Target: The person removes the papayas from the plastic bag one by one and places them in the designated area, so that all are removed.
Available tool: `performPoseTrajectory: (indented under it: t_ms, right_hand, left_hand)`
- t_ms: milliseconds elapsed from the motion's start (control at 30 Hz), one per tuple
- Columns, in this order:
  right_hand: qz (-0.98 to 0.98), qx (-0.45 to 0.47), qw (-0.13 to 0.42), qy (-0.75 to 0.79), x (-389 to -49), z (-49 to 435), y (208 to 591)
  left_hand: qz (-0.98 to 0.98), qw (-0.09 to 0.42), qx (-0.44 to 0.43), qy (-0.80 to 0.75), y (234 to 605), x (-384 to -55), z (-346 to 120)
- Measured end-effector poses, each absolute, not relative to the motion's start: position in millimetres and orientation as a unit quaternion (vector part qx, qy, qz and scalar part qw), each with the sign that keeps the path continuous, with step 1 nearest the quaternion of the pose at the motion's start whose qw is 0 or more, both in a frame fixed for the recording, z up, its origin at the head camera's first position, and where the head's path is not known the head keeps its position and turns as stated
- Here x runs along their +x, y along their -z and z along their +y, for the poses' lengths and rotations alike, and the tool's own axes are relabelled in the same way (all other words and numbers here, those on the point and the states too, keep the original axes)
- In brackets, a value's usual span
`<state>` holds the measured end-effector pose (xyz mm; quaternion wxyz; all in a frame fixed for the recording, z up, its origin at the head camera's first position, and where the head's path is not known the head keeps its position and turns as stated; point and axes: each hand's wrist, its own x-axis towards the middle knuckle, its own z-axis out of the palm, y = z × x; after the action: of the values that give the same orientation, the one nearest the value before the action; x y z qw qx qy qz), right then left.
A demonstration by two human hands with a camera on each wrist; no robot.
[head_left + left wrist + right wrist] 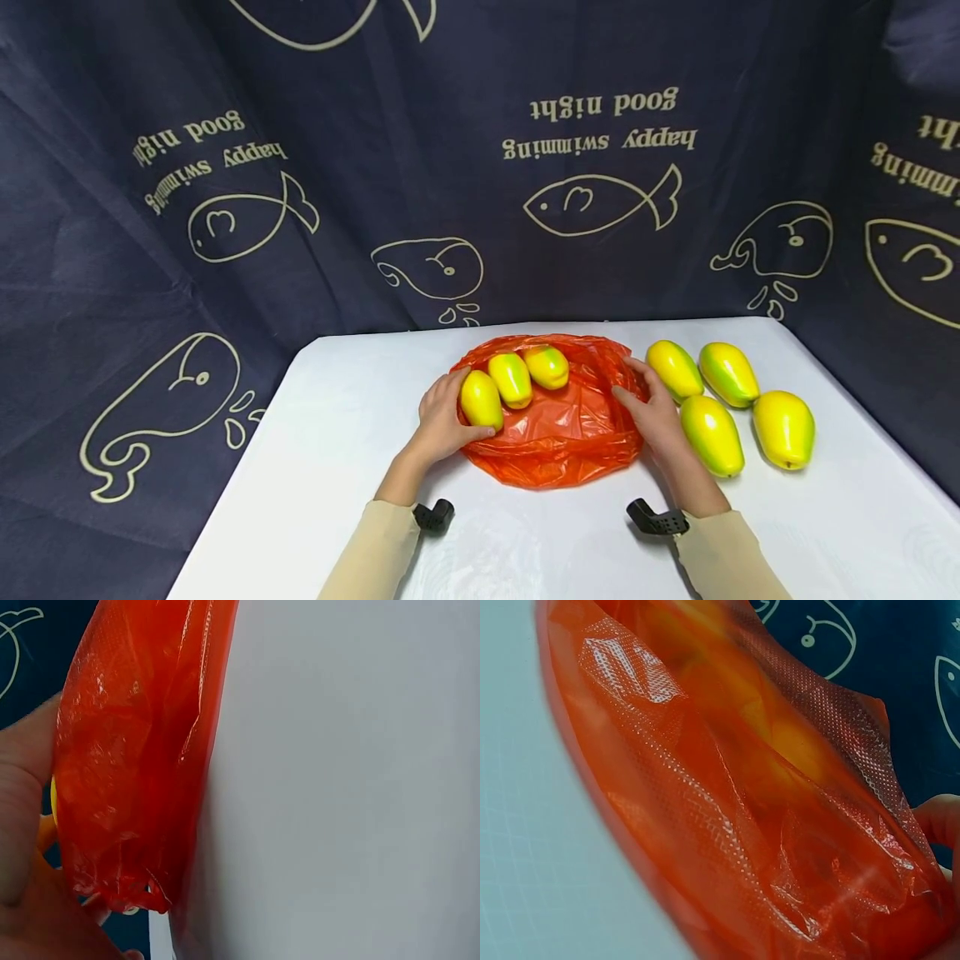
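Note:
A red plastic bag (556, 467) lies on the table with its mouth spread wide. My left hand (444, 419) grips a yellow mango (481, 402) at the bag's left side, thumb at its lower end and fingers along its far side. Two more mangoes, one yellow (511, 380) and one with a green patch (547, 367), lie inside beside it. At the right rim, my right hand (654, 410) holds the bag's edge between thumb and fingers. In the left wrist view, the bag's red film (127, 765) hides most of the left fingers.
Several yellow-green mangoes (711, 435) lie close together to the right of my right hand. The white table (315, 467) extends to both sides. A dark blue curtain (420, 183) with fish drawings hangs behind its far edge.

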<state>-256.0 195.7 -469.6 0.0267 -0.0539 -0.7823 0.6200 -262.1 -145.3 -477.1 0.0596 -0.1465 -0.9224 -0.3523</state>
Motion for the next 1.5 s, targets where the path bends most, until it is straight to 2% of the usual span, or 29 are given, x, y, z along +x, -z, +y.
performPoseTrajectory:
  t_ms: [667,933,1500]
  right_hand:
    - [-0.787,-0.055,0.034,-0.614,-256,195,475]
    - [-0.784,-0.057,0.036,-0.617,-257,193,473]
    - [-0.785,-0.06,0.038,-0.616,-256,195,471]
  left_hand:
    - [-0.929,0.045,-0.128,0.344,476,-260,-145]
    - [-0.921,0.073,-0.126,0.361,472,-259,-145]
    - [-0.856,0.062,-0.072,0.508,447,-254,-171]
